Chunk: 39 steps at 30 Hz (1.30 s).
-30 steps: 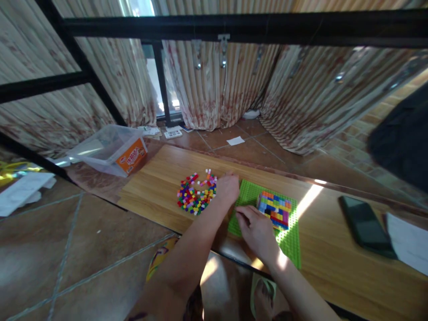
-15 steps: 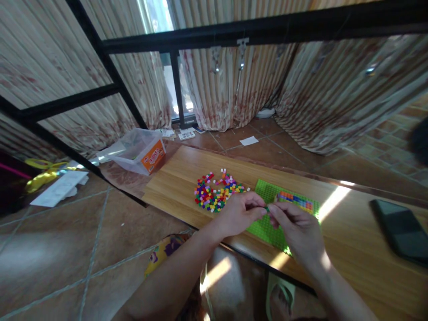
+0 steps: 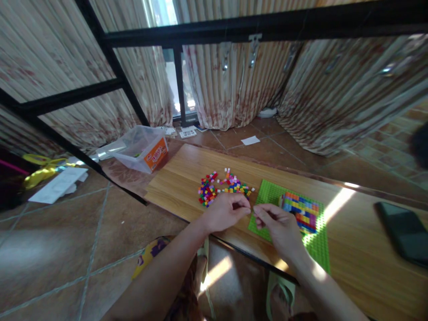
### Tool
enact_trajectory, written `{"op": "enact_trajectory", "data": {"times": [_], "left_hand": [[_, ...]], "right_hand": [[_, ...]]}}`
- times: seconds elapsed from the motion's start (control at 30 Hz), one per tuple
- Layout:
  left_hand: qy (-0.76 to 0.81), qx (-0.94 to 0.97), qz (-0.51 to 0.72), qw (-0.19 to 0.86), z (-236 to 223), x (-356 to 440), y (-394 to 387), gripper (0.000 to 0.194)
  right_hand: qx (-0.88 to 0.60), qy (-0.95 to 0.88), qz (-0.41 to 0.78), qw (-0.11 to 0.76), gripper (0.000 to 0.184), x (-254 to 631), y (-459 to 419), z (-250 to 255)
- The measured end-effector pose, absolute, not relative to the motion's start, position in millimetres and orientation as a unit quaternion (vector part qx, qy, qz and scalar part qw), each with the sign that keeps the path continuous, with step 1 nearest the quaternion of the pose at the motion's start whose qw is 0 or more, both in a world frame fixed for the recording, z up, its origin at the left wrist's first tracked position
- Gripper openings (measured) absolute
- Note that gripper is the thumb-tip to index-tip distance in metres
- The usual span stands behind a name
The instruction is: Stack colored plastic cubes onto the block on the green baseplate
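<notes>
My left hand hovers at the near edge of the brick pile, its thumb and forefinger pinched together. A few centimetres to its right, my right hand is pinched too, above the left part of the green baseplate. Whatever sits in either set of fingertips is too small to make out. Many tiny coloured bricks lie loose on the wooden tabletop, partly hidden by my left hand. A block of built-up coloured bricks stands on the baseplate, just beyond my right hand.
A dark phone lies on the table's right side. Past the left end stands a clear plastic box with an orange label. A black metal frame crosses in front of striped curtains. White paper is on the tiled floor.
Both hands have moved left and drawn slightly apart; their fingertips met over the baseplate around a small green brick before. More of the built-up bricks shows now.
</notes>
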<state>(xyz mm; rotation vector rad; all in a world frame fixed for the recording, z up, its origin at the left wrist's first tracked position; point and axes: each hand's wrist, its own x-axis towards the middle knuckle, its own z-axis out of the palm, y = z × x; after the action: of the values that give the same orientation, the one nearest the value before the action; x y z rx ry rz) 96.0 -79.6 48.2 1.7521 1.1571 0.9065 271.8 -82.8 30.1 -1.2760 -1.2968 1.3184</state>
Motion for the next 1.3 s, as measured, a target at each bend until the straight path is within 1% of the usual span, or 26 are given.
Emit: {"op": "enact_trajectory", "data": {"times": [0.1,0.17,0.27,0.37,0.5,0.6,0.7,0.8,0.9,1.0,1.17,1.3], "left_hand": [[0.514,0.773,0.251,0.273,48.2,82.0,-74.1,0.015],[0.528,0.801,0.197,0.203,47.3,81.1,-72.8,0.017],[0.535,0.822,0.135,0.139,44.2,89.7,-73.3,0.018],[0.537,0.831,0.102,0.102,40.7,100.2,-74.5,0.017],[0.544,0.827,0.107,0.095,39.4,104.0,-72.3,0.016],[0.582,0.792,0.156,0.097,41.6,96.8,-61.0,0.018],[0.648,0.731,0.199,0.071,42.7,85.9,-40.7,0.023],[0.689,0.702,0.169,0.057,38.6,79.2,-21.8,0.024],[0.697,0.703,0.132,0.051,31.8,79.3,-13.6,0.022],[0.699,0.703,0.119,0.053,27.6,81.6,-12.4,0.019],[0.712,0.686,0.131,0.076,26.8,81.5,-8.5,0.018],[0.694,0.695,0.172,0.075,31.7,77.4,-8.2,0.014]], "right_hand": [[-0.512,-0.672,0.362,0.394,0.020,266.9,-80.4,19.0],[-0.494,-0.737,0.286,0.362,0.019,263.2,-79.1,12.7],[-0.493,-0.783,0.217,0.311,0.020,259.0,-76.6,5.2],[-0.499,-0.803,0.176,0.275,0.020,258.3,-73.3,0.4],[-0.507,-0.803,0.157,0.272,0.020,260.0,-71.8,0.0],[-0.507,-0.794,0.156,0.297,0.019,260.9,-73.4,4.6],[-0.504,-0.788,0.163,0.314,0.019,261.9,-75.7,9.6],[-0.502,-0.790,0.172,0.308,0.018,264.2,-77.3,11.3],[-0.498,-0.794,0.177,0.301,0.019,267.5,-77.7,10.2],[-0.495,-0.796,0.176,0.301,0.019,270.9,-77.3,8.8],[-0.494,-0.794,0.178,0.306,0.018,273.8,-76.2,8.3],[-0.495,-0.781,0.195,0.326,0.020,273.7,-76.0,14.0]]}}
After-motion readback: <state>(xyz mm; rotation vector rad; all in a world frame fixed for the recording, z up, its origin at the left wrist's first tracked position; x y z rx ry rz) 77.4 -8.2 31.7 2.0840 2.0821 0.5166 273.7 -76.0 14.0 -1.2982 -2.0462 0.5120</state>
